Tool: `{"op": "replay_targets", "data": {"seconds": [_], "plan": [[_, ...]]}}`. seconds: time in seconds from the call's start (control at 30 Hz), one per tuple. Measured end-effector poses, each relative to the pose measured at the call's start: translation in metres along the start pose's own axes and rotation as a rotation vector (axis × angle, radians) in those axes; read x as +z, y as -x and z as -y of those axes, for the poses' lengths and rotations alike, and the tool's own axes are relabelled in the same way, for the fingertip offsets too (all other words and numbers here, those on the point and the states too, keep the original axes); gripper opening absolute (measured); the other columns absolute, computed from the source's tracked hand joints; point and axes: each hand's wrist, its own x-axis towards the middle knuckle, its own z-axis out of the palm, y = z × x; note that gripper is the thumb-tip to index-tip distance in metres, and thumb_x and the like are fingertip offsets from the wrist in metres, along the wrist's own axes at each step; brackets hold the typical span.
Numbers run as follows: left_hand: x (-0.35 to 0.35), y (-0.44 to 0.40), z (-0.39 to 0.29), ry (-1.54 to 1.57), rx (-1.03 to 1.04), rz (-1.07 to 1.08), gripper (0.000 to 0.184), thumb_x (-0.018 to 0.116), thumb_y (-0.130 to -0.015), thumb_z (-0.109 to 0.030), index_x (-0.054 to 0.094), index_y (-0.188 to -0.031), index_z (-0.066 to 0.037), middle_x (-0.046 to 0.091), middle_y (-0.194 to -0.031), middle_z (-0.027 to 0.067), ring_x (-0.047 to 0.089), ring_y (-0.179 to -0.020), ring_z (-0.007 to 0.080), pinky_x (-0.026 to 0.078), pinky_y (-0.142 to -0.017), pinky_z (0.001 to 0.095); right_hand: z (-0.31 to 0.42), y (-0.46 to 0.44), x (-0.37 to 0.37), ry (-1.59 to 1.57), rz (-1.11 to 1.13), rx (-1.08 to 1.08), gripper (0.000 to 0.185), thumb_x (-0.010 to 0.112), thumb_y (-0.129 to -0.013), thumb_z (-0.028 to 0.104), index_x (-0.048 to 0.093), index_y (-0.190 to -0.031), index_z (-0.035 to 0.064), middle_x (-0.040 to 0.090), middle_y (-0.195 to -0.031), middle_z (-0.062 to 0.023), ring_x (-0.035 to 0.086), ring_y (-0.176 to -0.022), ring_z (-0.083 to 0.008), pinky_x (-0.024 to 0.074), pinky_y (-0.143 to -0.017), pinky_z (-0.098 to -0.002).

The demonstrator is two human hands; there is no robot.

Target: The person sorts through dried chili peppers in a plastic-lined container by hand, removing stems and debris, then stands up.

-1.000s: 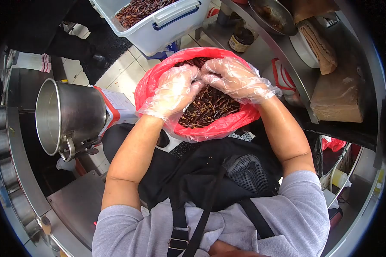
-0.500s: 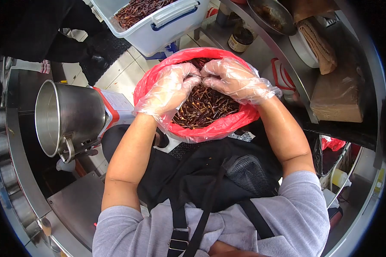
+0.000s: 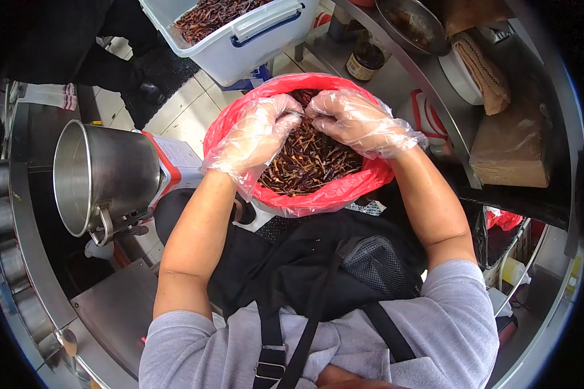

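In front of me a red plastic bag [image 3: 324, 202] is spread open with its rim folded out. It is full of dried red chilies [image 3: 315, 162], with pale stems and seeds among them. Both hands are in clear plastic gloves over the bag's far half. My left hand [image 3: 263, 129] is closed in a pinch, and a thin sliver-like thing shows at its fingertips, too small to name. Close beside it, my right hand [image 3: 350, 120] has its fingers curled together. Whatever it may hold is hidden by the fingers.
A clear plastic tub [image 3: 240, 48] with more dried chilies stands beyond the bag. At left are a steel pot [image 3: 107, 178] and a white-and-red box [image 3: 178, 159]. A steel shelf at right bears a pan [image 3: 414, 26] and a brown package [image 3: 509, 152]. Another person's dark-clothed legs [image 3: 117, 65] are at upper left.
My fingertips have parted slightly, opening a small gap between the two hands. The thin sliver at my left fingertips now shows more clearly. The bag has hardly moved.
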Motion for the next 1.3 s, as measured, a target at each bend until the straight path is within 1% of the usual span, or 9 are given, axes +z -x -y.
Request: {"op": "replay_targets", "data": {"seconds": [0.07,0.23,0.6,0.83,0.9,0.93,1.0,1.13,1.3], "plan": [[0.0,0.0,0.0,0.006,0.003,0.001,0.011,0.061,-0.096,-0.005,0.065,-0.106,0.0,0.067,-0.097,0.0071,0.063,-0.096,0.0153,0.05,-0.09,0.0331,0.0,0.0,0.0,0.018,0.044,0.028,0.017,0.067,-0.089,0.012,0.067,-0.102,0.0014,0.068,-0.097,-0.0168,0.064,-0.096,-0.0371,0.0502,-0.084,-0.0444],[0.005,0.0,0.002,0.082,-0.005,0.009,0.011,0.061,-0.096,-0.006,0.065,-0.105,-0.001,0.066,-0.096,0.0063,0.062,-0.095,0.0147,0.05,-0.089,0.0332,-0.001,0.0,0.002,0.055,0.013,-0.008,0.017,0.064,-0.088,0.018,0.064,-0.092,0.0011,0.065,-0.088,-0.0218,0.062,-0.091,-0.0428,0.0466,-0.081,-0.0524],[0.0,0.002,-0.001,-0.095,0.057,0.052,0.013,0.062,-0.097,-0.01,0.065,-0.104,-0.001,0.067,-0.094,0.0066,0.062,-0.093,0.0148,0.051,-0.088,0.0335,0.004,0.001,-0.002,0.028,0.074,0.025,0.021,0.064,-0.089,0.02,0.065,-0.096,0.001,0.066,-0.09,-0.0225,0.063,-0.093,-0.0425,0.0473,-0.082,-0.0512],[-0.003,0.002,-0.006,0.068,-0.024,0.044,0.013,0.062,-0.097,-0.011,0.065,-0.106,-0.001,0.066,-0.096,0.0057,0.061,-0.094,0.0141,0.051,-0.088,0.033,0.005,0.0,-0.004,0.017,0.026,-0.003,0.021,0.066,-0.089,0.021,0.066,-0.096,0.0006,0.066,-0.092,-0.0222,0.063,-0.094,-0.0418,0.0471,-0.084,-0.0504],[-0.003,0.002,-0.004,0.078,0.061,-0.018,0.019,0.062,-0.096,-0.016,0.065,-0.108,-0.001,0.068,-0.095,0.0166,0.066,-0.095,0.0278,0.051,-0.088,0.0397,0.002,0.0,-0.003,0.015,0.01,-0.012,0.02,0.065,-0.089,0.02,0.065,-0.094,0.001,0.065,-0.092,-0.0215,0.062,-0.095,-0.0417,0.0469,-0.084,-0.0501],[-0.003,0.002,-0.003,0.078,0.061,-0.018,0.019,0.062,-0.096,-0.016,0.065,-0.108,-0.001,0.068,-0.095,0.0166,0.066,-0.095,0.0278,0.051,-0.088,0.0397,0.001,-0.001,-0.002,0.013,-0.006,-0.02,0.019,0.065,-0.09,0.02,0.065,-0.093,0.0014,0.064,-0.093,-0.0208,0.061,-0.095,-0.0416,0.0466,-0.084,-0.0498],[-0.003,0.002,-0.004,0.215,-0.021,-0.027,0.013,0.063,-0.097,-0.01,0.065,-0.106,-0.002,0.065,-0.101,0.005,0.06,-0.096,0.0128,0.05,-0.09,0.0311,0.001,-0.001,-0.001,0.018,-0.032,-0.014,0.018,0.065,-0.09,0.019,0.064,-0.092,0.0018,0.062,-0.094,-0.0201,0.06,-0.096,-0.0414,0.0463,-0.084,-0.0495],[-0.005,0.003,-0.009,0.225,-0.026,-0.051,0.014,0.064,-0.097,-0.011,0.065,-0.106,-0.001,0.065,-0.099,0.0041,0.06,-0.094,0.0121,0.05,-0.087,0.032,0.004,-0.002,-0.001,0.072,-0.146,-0.034,0.017,0.065,-0.091,0.019,0.062,-0.091,0.0025,0.058,-0.097,-0.0188,0.057,-0.099,-0.0413,0.0453,-0.085,-0.0492],[0.001,0.006,-0.021,-0.055,-0.046,-0.066,0.021,0.061,-0.099,-0.022,0.066,-0.096,-0.001,0.063,-0.084,0.0098,0.06,-0.08,0.0191,0.049,-0.077,0.0368,0.009,-0.002,-0.003,0.162,-0.178,0.029,0.018,0.063,-0.092,0.021,0.061,-0.095,0.0029,0.059,-0.097,-0.0189,0.058,-0.098,-0.0411,0.0458,-0.086,-0.0499]]}}
